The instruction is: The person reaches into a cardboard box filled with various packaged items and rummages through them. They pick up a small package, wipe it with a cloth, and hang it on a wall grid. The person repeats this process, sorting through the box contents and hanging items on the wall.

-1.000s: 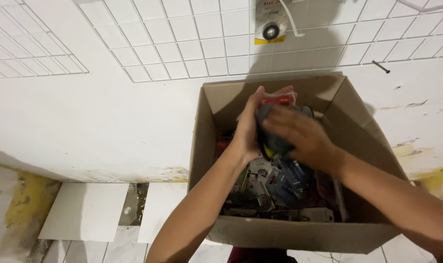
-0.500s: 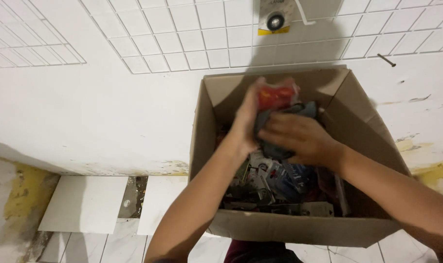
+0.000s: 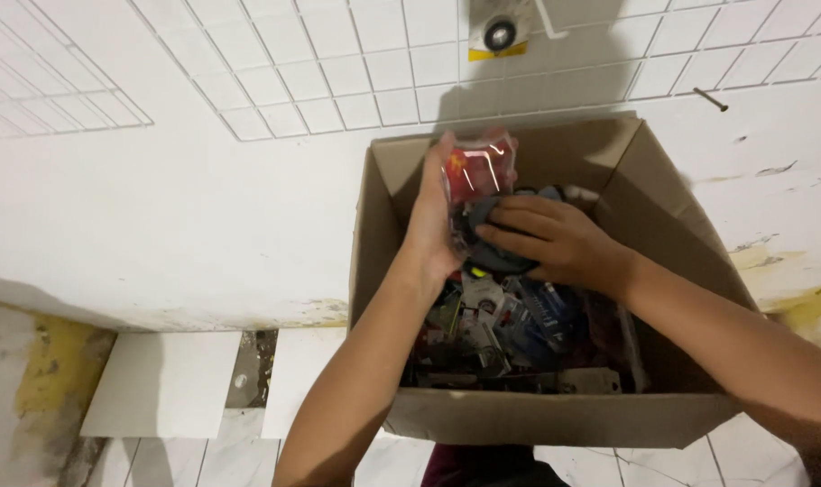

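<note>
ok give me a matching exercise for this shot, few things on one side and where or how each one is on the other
Things:
1. left hand
2. right hand
3. cardboard box
4. nail

Places or states:
A. sticks out of the white wall, upper right of the box
B. open-topped, full of mixed tools and parts
C. holds a red item in clear packaging up over the box
D. lies flat on a dark grey item inside the box

Pairs: 1-C, 2-D, 3-B, 4-A
</note>
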